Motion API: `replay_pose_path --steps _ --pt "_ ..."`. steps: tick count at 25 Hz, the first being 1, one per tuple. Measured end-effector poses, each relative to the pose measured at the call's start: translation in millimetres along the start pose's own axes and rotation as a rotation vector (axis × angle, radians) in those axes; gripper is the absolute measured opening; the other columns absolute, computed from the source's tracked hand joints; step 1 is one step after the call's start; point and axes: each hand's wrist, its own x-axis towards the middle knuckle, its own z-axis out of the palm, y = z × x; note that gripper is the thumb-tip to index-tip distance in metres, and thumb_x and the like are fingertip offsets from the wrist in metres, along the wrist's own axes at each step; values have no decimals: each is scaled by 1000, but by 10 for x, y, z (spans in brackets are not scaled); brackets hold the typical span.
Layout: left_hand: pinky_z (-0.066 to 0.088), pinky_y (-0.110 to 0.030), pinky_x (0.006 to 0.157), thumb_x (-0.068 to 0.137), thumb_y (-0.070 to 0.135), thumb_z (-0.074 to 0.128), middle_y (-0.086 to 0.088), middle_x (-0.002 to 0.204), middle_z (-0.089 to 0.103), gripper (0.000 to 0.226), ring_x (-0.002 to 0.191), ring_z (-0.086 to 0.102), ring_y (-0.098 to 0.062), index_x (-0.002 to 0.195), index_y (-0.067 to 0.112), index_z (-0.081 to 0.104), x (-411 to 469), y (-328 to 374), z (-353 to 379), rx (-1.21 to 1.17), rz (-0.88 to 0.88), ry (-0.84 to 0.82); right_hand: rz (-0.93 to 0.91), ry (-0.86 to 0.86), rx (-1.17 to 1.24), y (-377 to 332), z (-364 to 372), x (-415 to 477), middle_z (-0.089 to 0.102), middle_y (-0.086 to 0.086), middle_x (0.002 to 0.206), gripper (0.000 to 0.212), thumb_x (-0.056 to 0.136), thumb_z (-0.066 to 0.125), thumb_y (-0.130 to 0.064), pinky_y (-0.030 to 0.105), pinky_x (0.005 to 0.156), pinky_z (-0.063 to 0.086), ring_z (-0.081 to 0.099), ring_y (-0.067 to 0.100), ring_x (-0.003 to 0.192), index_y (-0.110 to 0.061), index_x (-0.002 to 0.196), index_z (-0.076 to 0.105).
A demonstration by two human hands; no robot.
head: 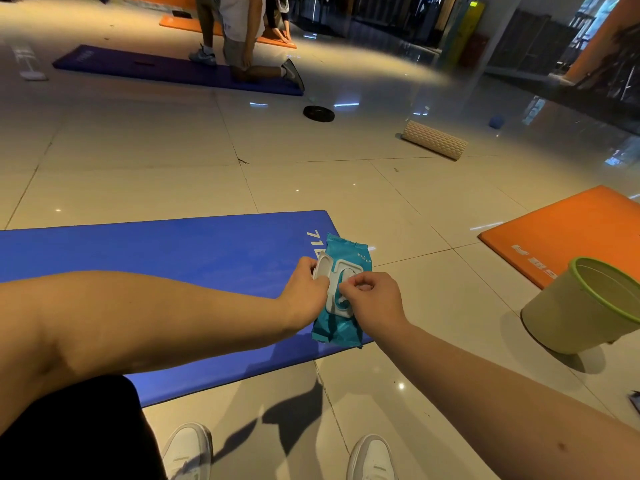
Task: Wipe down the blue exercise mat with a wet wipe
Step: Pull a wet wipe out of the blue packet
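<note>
The blue exercise mat lies flat on the tiled floor in front of me. A teal pack of wet wipes rests on the mat's right end, its white flip lid swung open to the left. My left hand grips the pack at the open lid. My right hand has its fingers curled over the white opening, pinching at the wipe there. Little of the wipe itself shows under the fingers.
A green-rimmed bin stands tilted on the floor to the right. An orange mat lies beyond it. Farther off are a foam roller, a black weight plate, and a person kneeling on a dark blue mat. My shoes are at the bottom.
</note>
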Motion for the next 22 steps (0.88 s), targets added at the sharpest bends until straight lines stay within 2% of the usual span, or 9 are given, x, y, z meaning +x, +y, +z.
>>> replay_pose_path --steps 2,5,8,11,14,18,22 --pt "38 -11 44 103 20 49 -2 96 55 14 72 52 -10 115 13 44 2 -18 -2 -40 -6 2 -97 -38 -81 -3 30 -15 70 3 74 14 81 72 -17 22 54 52 67 13 65 -15 68 73" --pt "47 -14 53 92 39 72 -1 104 60 42 81 61 -9 117 16 47 0 -37 4 -120 -10 3 -143 -90 -166 1 30 1 69 4 78 13 84 68 -15 33 62 55 65 18 71 -16 74 75" --pt "46 -13 53 83 40 81 -1 103 61 50 81 60 -8 115 16 50 10 -62 16 -104 29 40 -134 -98 -209 31 30 -14 69 0 86 10 87 66 -14 23 62 48 63 11 76 -16 86 76" --pt "51 -22 63 82 37 83 -2 103 62 49 85 62 -14 113 16 51 39 -82 0 -76 64 45 -96 -60 -102 22 13 -56 69 -7 82 7 86 70 -14 23 70 54 65 5 77 -19 87 74" --pt "58 -29 69 87 18 78 -2 103 61 36 86 63 -15 111 16 51 79 -116 -19 -14 66 62 -54 9 12 8 -8 -48 69 -5 82 9 84 74 -13 24 73 56 67 9 78 -17 89 69" --pt "50 -21 60 90 11 72 3 97 57 30 80 57 -11 110 17 50 94 -113 -30 75 87 94 -39 35 8 -6 -12 -44 61 0 76 16 84 66 -10 32 68 56 61 14 69 -22 93 61" --pt "46 -21 59 91 9 70 0 99 56 29 83 56 -17 110 16 50 150 -106 -85 84 86 134 -14 63 -51 6 -70 -25 63 -3 74 10 83 63 -11 28 61 52 60 13 66 -19 88 64"
